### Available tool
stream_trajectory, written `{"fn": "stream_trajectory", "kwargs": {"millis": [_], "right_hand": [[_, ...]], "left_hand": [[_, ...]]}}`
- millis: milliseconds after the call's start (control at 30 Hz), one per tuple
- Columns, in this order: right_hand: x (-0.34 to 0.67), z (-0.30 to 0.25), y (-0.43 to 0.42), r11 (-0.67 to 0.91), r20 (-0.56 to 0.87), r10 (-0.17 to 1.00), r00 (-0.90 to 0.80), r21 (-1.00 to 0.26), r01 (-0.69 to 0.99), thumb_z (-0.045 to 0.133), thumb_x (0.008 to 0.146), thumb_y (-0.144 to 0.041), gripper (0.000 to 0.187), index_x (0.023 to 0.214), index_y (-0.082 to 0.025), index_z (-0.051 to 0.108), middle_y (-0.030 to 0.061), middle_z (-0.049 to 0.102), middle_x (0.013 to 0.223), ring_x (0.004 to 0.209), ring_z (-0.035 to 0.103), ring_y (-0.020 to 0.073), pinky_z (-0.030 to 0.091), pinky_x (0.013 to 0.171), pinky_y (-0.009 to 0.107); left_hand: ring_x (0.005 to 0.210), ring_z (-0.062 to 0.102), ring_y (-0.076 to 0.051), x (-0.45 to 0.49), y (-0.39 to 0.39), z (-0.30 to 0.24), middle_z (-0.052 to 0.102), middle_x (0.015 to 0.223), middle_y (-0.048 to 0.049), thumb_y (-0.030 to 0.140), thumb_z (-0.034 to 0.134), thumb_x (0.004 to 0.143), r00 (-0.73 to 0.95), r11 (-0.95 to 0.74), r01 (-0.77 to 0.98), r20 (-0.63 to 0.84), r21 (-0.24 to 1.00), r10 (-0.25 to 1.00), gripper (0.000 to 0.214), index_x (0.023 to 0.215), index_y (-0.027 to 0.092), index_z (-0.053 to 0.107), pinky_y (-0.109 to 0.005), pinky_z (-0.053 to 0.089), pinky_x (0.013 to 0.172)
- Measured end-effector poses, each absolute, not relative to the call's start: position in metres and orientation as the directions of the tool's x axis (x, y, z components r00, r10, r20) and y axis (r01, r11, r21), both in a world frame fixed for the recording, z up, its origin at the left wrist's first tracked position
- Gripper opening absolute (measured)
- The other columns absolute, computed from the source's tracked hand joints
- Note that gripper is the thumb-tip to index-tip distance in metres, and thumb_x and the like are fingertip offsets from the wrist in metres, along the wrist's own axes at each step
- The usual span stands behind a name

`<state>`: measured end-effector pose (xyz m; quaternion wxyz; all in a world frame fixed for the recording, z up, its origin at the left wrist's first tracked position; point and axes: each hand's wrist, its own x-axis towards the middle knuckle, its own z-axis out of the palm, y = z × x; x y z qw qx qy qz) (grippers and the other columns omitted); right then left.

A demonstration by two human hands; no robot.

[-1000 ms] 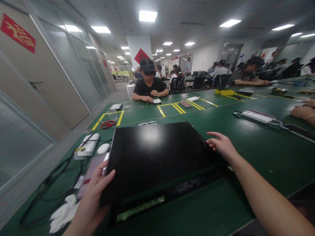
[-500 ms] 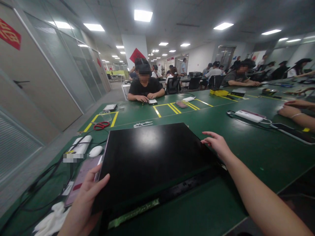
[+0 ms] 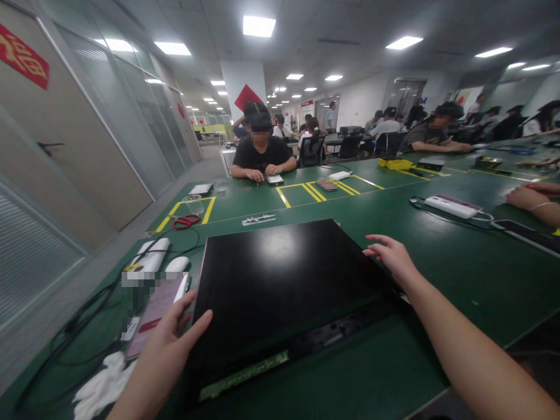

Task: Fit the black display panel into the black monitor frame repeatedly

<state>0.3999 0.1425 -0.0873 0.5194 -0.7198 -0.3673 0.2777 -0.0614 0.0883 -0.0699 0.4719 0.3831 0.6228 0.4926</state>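
Note:
A large black flat panel [image 3: 280, 280] lies on the green table [image 3: 459, 274] in front of me, with a strip of green circuit board [image 3: 245, 376] showing along its near edge. My left hand [image 3: 168, 344] grips the panel's near left corner, thumb on top. My right hand [image 3: 391, 256] holds the right edge, fingers curled at the rim.
A phone [image 3: 155, 312], a white mouse [image 3: 177, 264], a white power strip [image 3: 146, 259], cables and white gloves [image 3: 102, 388] lie at the left. Red scissors [image 3: 186, 220] sit further back. Other people sit at the table; another person's hands [image 3: 531, 198] rest at the right.
The view has shifted slightly. Both hands stay on the panel's edges; the left thumb sits a little further onto the panel's top.

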Motion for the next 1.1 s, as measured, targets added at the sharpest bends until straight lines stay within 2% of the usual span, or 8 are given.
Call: {"fn": "stream_trajectory", "kwargs": {"millis": [167, 267, 400, 600, 767, 933, 1100], "right_hand": [[0.398, -0.084, 0.140, -0.188, -0.026, 0.813, 0.582, -0.957, 0.220, 0.064, 0.068, -0.025, 0.041, 0.107, -0.018, 0.072, 0.0085, 0.074, 0.072, 0.076, 0.071, 0.0212, 0.044, 0.057, 0.028], [0.399, -0.084, 0.140, -0.186, -0.027, 0.809, 0.588, -0.960, 0.211, 0.065, 0.068, -0.025, 0.039, 0.106, -0.017, 0.073, 0.0090, 0.074, 0.072, 0.071, 0.069, 0.0197, 0.043, 0.055, 0.027], [0.400, -0.084, 0.140, -0.182, -0.029, 0.808, 0.588, -0.962, 0.202, 0.066, 0.067, -0.025, 0.037, 0.102, -0.017, 0.073, 0.0092, 0.074, 0.072, 0.067, 0.067, 0.0176, 0.042, 0.054, 0.026], [0.399, -0.084, 0.140, -0.179, -0.032, 0.814, 0.579, -0.963, 0.199, 0.065, 0.067, -0.025, 0.035, 0.101, -0.018, 0.072, 0.0079, 0.073, 0.074, 0.064, 0.064, 0.0153, 0.040, 0.052, 0.025], [0.401, -0.083, 0.141, -0.227, -0.047, 0.804, 0.593, -0.945, 0.234, 0.065, 0.069, -0.025, 0.035, 0.101, -0.017, 0.073, 0.0082, 0.073, 0.073, 0.067, 0.066, 0.0167, 0.040, 0.052, 0.025], [0.402, -0.081, 0.140, -0.251, -0.042, 0.808, 0.587, -0.927, 0.279, 0.064, 0.072, -0.025, 0.033, 0.103, -0.018, 0.073, 0.0086, 0.074, 0.073, 0.077, 0.070, 0.0201, 0.044, 0.059, 0.027], [0.402, -0.080, 0.140, -0.291, -0.048, 0.817, 0.574, -0.895, 0.339, 0.063, 0.073, -0.026, 0.035, 0.106, -0.019, 0.073, 0.0089, 0.074, 0.073, 0.080, 0.071, 0.0226, 0.048, 0.064, 0.031]], "left_hand": [[0.138, 0.051, -0.033, -0.060, 0.090, -0.073, 0.064, 0.139, -0.0084, 0.027, 0.091, 0.066, -0.265, 0.204, 0.038, -0.187, 0.978, 0.946, 0.053, 0.116, 0.026, 0.072, -0.042, 0.041, 0.115], [0.144, 0.043, -0.033, -0.054, 0.089, -0.070, 0.057, 0.147, -0.0092, 0.023, 0.091, 0.063, -0.280, 0.178, 0.053, -0.156, 0.983, 0.947, 0.046, 0.106, 0.023, 0.074, -0.040, 0.033, 0.120], [0.147, 0.039, -0.031, -0.051, 0.089, -0.068, 0.051, 0.152, -0.0093, 0.027, 0.089, 0.066, -0.250, 0.126, 0.139, -0.088, 0.982, 0.964, 0.043, 0.106, 0.023, 0.074, -0.039, 0.026, 0.123], [0.142, 0.045, -0.033, -0.054, 0.090, -0.074, 0.053, 0.150, -0.0117, 0.034, 0.087, 0.065, -0.247, 0.096, 0.218, -0.040, 0.971, 0.968, 0.048, 0.109, 0.021, 0.071, -0.043, 0.033, 0.119], [0.127, 0.060, -0.034, -0.053, 0.091, -0.077, 0.065, 0.136, -0.0118, 0.041, 0.077, 0.068, -0.186, 0.114, 0.296, -0.060, 0.948, 0.981, 0.051, 0.113, 0.020, 0.067, -0.048, 0.044, 0.111], [0.124, 0.062, -0.035, -0.055, 0.092, -0.079, 0.068, 0.130, -0.0130, 0.043, 0.076, 0.066, -0.157, 0.100, 0.310, -0.052, 0.946, 0.986, 0.054, 0.114, 0.018, 0.067, -0.048, 0.047, 0.107], [0.127, 0.060, -0.035, -0.060, 0.094, -0.084, 0.063, 0.137, -0.0155, 0.041, 0.076, 0.066, -0.170, 0.111, 0.310, -0.059, 0.944, 0.984, 0.055, 0.114, 0.018, 0.067, -0.050, 0.045, 0.109]]}}
